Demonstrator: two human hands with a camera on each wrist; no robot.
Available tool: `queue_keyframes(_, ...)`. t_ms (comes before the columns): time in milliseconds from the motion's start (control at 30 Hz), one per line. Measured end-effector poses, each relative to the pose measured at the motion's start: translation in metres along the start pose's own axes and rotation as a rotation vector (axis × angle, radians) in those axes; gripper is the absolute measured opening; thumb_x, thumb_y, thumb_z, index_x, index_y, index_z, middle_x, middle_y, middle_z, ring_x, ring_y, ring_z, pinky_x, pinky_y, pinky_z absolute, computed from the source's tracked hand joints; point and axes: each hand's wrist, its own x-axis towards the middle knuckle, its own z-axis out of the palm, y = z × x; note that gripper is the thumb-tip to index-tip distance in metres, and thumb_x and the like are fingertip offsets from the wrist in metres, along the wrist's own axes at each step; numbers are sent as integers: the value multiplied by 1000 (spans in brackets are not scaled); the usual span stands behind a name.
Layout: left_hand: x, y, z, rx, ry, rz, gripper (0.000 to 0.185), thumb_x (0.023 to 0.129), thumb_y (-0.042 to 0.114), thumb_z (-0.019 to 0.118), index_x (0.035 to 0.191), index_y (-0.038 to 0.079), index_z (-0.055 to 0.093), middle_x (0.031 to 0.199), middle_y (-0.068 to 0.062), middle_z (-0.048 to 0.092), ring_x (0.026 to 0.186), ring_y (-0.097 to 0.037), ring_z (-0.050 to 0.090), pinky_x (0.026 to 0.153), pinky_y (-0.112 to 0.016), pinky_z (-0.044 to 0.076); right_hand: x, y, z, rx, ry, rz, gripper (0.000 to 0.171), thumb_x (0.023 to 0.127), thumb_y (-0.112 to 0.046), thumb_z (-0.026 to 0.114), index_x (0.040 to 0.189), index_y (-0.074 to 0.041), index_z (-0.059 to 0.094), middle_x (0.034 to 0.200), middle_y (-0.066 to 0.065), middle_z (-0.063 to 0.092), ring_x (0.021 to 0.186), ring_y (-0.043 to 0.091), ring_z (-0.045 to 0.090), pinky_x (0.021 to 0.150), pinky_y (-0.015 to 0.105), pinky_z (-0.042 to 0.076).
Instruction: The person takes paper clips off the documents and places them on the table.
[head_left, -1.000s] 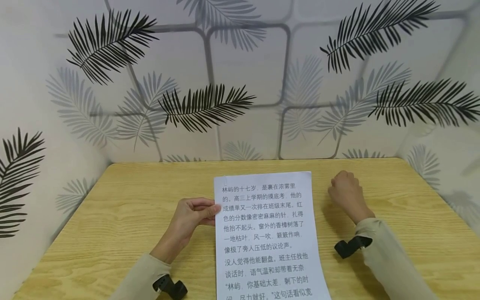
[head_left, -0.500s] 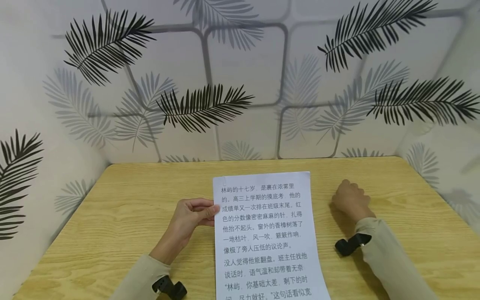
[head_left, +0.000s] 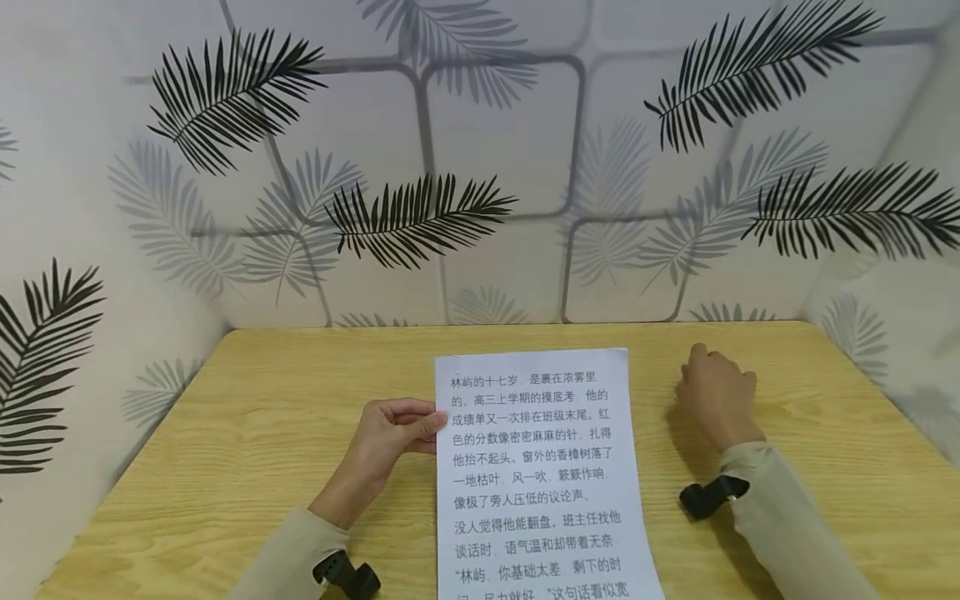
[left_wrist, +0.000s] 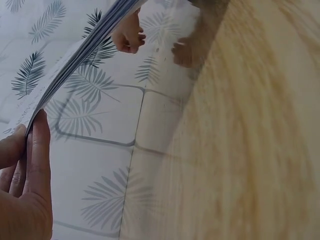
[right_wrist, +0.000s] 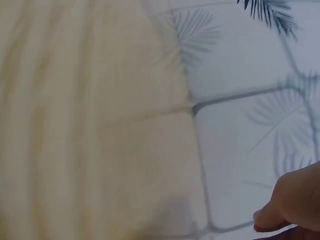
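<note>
Paper stack [head_left: 536, 467] is in front of the person, between the two hands. Left hand [head_left: 390, 435] pinches its left edge, upper part: thumb on the printed face, fingers behind, edge clear of the tabletop [head_left: 247, 433] there. Right hand [head_left: 717, 398] sits apart, past the stack's right edge, not touching it; fingers bent inward, but how tightly, and whether anything is inside, cannot tell.

Stack: white sheets, rectangular, several layers seen edge-on in the left wrist view; lower end runs out of the head view. Tabletop: pale yellow wood grain, glossy, mirrors wall and right hand in the left wrist view. Wall covering [head_left: 502, 267]: white/grey, black and grey feather-like leaves, rounded grey outlines. Beige sleeves [head_left: 795, 525], black devices [head_left: 347, 575] on both wrists.

Writing: black Chinese print, large, two paragraphs in view. First starts "林屿的十七岁" and runs on "是裹在浓雾里的"; second starts "没人觉得他能翻盘". Bottom line cut off by the frame. Small pale mark in the stack's upper left corner, too faint to identify
</note>
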Motion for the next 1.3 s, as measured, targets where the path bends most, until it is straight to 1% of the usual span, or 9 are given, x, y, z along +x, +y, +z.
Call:
queue_keyframes(67,0,0,1,-7,-4,0,18,85,-6,68,100,-17,65,80,-10,72,66,-18,70,64,-32,61,1,-9,-6,-3,115,-43,16,95,-6,51,88,8,51,76,26,57,66,47,57,58,62,44)
queue_keyframes(133,0,0,1,-10,-15,-1,19,85,-5,68,100,-17,65,80,-9,72,66,-18,70,64,-33,61,1,-22,-15,11,192,-74,14,95,-5,52,87,6,52,75,25,57,66,46,56,57,61,43)
queue_keyframes(233,0,1,2,-4,-21,-4,20,86,-4,68,101,-17,65,80,-9,72,67,-18,70,65,-33,61,0,-46,-30,60,282,-125,12,95,-5,52,88,5,54,76,23,58,68,44,56,58,58,44)
queue_keyframes(367,-1,4,2,10,-14,5,20,86,-4,69,101,-16,66,81,-9,72,68,-18,70,65,-33,61,-4,-80,-50,172,397,-206,9,93,-3,57,87,4,58,74,18,58,64,36,54,55,49,43)
queue_keyframes(467,-2,5,2,1,-21,15,20,85,-4,69,101,-17,65,81,-10,72,67,-18,70,65,-33,61,-5,-105,-62,227,444,-269,7,92,-2,61,87,3,59,75,17,59,64,33,53,56,45,43)
queue_keyframes(633,-1,4,3,-19,-32,17,21,85,-4,69,101,-18,65,80,-9,72,66,-18,70,65,-34,61,-6,-143,-72,242,422,-405,6,89,0,65,86,3,61,78,15,61,70,33,57,63,46,47)
queue_keyframes(833,-1,1,1,-29,-27,29,20,85,-5,69,100,-18,65,79,-9,72,66,-19,70,65,-34,61,-12,-180,-60,238,318,-544,6,86,0,69,87,0,63,81,11,63,73,29,58,65,41,48)
queue_keyframes(1033,-1,0,4,-36,-3,24,18,85,-6,68,99,-18,66,78,-9,72,66,-19,70,64,-34,61,-22,-205,-46,207,286,-611,7,86,-3,70,88,-3,63,83,7,63,74,25,58,67,36,48)
queue_keyframes(1300,0,-2,2,-35,-3,15,17,85,-6,68,99,-16,67,78,-8,72,67,-18,70,64,-33,61,-19,-223,-45,299,290,-649,6,86,-2,70,88,-3,64,82,6,63,74,24,58,68,37,48)
